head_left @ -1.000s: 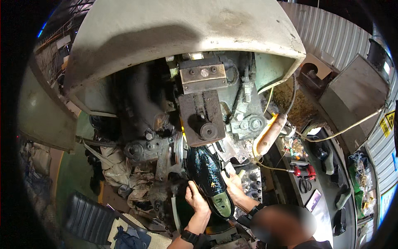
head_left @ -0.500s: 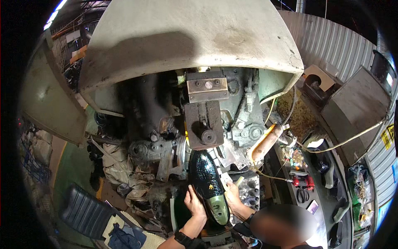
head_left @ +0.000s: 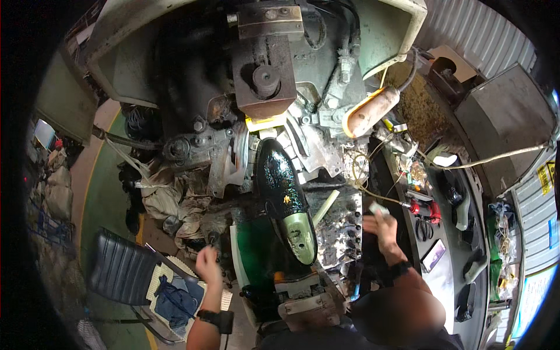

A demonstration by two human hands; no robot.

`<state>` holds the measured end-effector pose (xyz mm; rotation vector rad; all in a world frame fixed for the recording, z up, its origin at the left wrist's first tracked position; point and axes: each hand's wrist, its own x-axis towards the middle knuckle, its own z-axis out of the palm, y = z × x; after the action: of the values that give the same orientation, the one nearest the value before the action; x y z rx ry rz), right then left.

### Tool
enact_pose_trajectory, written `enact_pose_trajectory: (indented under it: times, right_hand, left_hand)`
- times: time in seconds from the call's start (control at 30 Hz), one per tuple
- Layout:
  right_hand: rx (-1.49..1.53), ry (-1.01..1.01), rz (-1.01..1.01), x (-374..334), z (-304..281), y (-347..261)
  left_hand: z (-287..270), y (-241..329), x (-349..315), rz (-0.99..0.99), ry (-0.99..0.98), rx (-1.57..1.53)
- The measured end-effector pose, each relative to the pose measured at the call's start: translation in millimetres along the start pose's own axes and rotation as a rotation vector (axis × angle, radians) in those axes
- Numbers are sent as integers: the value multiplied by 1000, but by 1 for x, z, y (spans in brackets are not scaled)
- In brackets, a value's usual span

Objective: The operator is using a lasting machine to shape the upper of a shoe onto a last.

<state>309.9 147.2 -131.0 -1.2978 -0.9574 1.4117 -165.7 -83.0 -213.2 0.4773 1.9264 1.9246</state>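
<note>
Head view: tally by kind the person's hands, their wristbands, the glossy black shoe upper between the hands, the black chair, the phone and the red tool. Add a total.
Hands: 2 (left hand, right hand)
Black wristbands: 2
Glossy black shoe upper: 1
Black chair: 1
Phone: 1
Red tool: 1
Total: 8

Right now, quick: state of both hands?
Left hand: blurred, nothing visibly held; open or closed unclear.
Right hand: small pale thing at its fingers; grip unclear.

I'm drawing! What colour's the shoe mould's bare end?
The bare end is pale green, clearest in the head view.
</note>
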Motion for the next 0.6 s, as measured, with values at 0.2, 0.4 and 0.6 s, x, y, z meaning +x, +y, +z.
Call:
enact_pose_trajectory:
  times: [0.2, 0.4, 0.6]
  right_hand:
    - [-74, 48, 666, -41, -125, 183]
    - [-144, 90, 595, -52, -58, 188]
    - [32, 235, 609, -62, -85, 144]
  left_hand:
    - [-98, -127, -61, -561, -223, 589]
    - [-82, -107, -82, -702, -296, 485]
    - [-38, -3, -76, 470, -244, 904]
